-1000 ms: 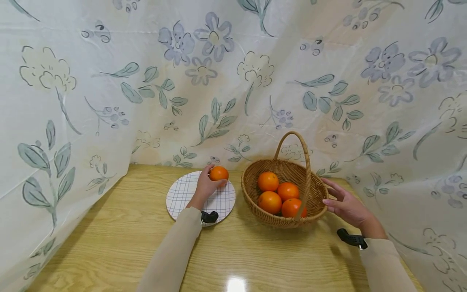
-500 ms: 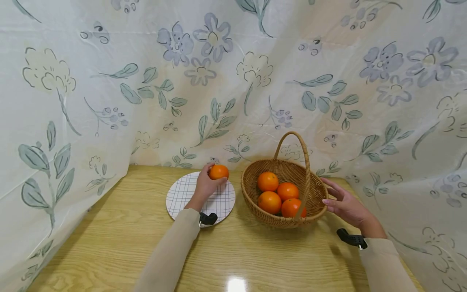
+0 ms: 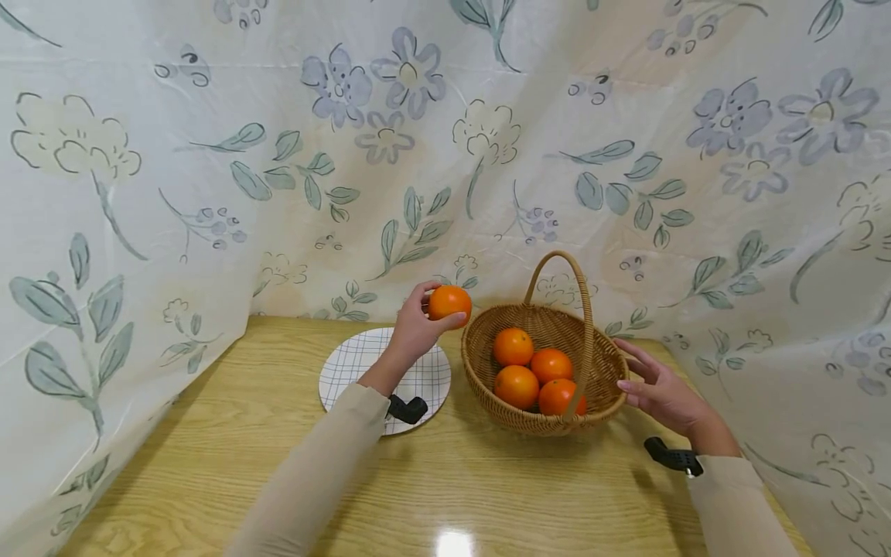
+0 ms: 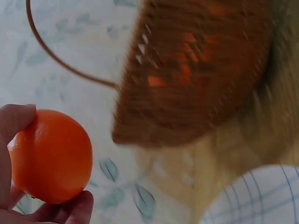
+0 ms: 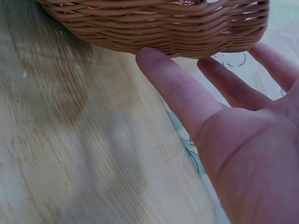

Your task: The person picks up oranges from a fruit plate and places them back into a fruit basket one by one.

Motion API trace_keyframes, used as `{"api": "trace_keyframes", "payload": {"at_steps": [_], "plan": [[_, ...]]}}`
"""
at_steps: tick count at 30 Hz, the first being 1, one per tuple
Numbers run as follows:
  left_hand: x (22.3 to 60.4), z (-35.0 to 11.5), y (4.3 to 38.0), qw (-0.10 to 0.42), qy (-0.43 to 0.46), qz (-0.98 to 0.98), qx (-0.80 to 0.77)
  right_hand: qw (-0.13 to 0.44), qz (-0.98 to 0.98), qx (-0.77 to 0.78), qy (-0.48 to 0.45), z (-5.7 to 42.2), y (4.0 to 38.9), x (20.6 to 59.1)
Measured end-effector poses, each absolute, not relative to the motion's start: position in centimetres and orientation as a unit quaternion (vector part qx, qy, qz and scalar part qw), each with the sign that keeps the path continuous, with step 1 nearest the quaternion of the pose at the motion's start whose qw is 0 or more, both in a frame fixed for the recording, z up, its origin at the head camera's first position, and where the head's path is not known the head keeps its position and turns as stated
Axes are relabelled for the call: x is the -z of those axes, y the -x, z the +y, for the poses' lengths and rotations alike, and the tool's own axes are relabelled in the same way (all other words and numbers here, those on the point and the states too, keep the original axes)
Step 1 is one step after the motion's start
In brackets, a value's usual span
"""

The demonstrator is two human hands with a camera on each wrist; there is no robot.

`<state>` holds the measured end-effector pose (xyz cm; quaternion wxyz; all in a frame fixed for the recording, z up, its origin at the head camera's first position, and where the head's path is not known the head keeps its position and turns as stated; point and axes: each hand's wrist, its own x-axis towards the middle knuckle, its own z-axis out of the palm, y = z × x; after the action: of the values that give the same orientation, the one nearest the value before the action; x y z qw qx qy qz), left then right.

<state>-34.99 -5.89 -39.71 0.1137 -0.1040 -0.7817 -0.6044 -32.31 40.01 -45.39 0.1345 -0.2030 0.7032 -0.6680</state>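
An orange (image 3: 449, 306) is held between the thumb and fingers of my left hand (image 3: 415, 329), raised above the far right part of a round checked plate (image 3: 348, 374). In the left wrist view the same orange (image 4: 55, 156) shows glossy, apart from the basket. A wicker basket (image 3: 504, 414) with a tall hooped handle stands right of the plate, several oranges (image 3: 517, 387) lying inside. At the basket's right side, the outstretched fingers of my right hand (image 3: 661, 393) touch its rim. The right wrist view shows the thumb (image 5: 175, 86) against the weave.
Both plate and basket stand on a light wooden table (image 3: 445, 480). A floral cloth (image 3: 418, 193) hangs close behind them and along both sides. The basket's handle (image 3: 583, 302) arches above its opening.
My left hand has lifted the orange off the plate and carried it up and right, toward the basket. The right hand and the basket have stayed in place.
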Motion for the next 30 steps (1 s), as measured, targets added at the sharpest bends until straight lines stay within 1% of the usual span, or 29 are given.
{"api": "trace_keyframes", "payload": {"at_steps": [6, 15, 22, 30], "plan": [[37.7, -4.3, 33.9, 0.089, 0.124, -0.786, 0.599, 0.136, 0.7, 0.669, 0.208, 40.0, 32.3, 45.4], [36.5, -2.1, 33.2, 0.053, 0.142, -0.795, 0.588, 0.139, 0.702, 0.664, 0.217, 40.0, 32.3, 45.3], [36.1, 0.3, 33.6, 0.033, 0.139, -0.797, 0.586, 0.143, 0.702, 0.662, 0.221, 40.2, 33.0, 45.2], [36.1, 2.6, 34.9, 0.015, 0.126, -0.793, 0.596, 0.148, 0.696, 0.665, 0.228, 40.4, 33.6, 45.3]]}}
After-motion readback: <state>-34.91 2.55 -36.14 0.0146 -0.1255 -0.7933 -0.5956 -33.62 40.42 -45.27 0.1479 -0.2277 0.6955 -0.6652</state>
